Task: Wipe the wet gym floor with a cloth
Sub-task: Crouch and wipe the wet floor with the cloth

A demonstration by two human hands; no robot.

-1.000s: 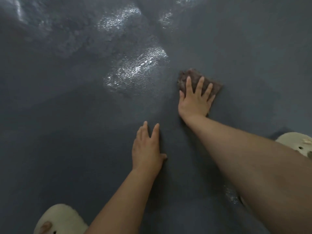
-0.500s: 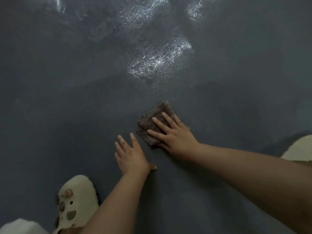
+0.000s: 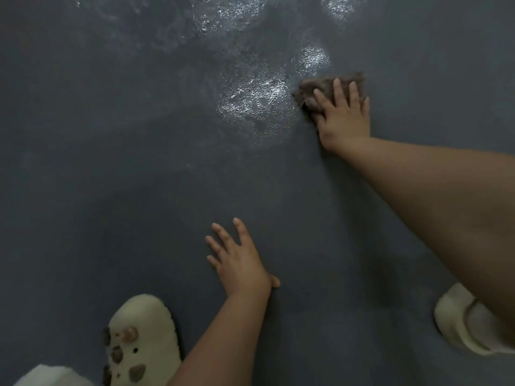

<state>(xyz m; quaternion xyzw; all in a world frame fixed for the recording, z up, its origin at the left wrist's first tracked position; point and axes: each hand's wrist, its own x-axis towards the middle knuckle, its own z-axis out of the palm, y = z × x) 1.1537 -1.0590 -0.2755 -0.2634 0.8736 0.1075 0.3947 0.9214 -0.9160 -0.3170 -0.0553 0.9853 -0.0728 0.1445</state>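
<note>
While left hand (image 3: pixel 242 267) braces, right hand (image 3: pixel 343 116) presses seemingly brown cloth (image 3: pixel 320 86).

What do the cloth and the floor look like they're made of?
The cloth looks like soft brown fabric, perhaps microfibre: its edges are fuzzy and it crumples. The floor looks like dark grey rubber or coated sheet, judging by its fine pebbly grain glinting where wet.

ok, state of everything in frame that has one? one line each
right hand: fingers straight, pressing the cloth flat
left hand: flat on the floor, holding nothing
cloth: bunched, on the floor beside the wet patch
floor: wet patch glistening, matte nearer the person
</note>
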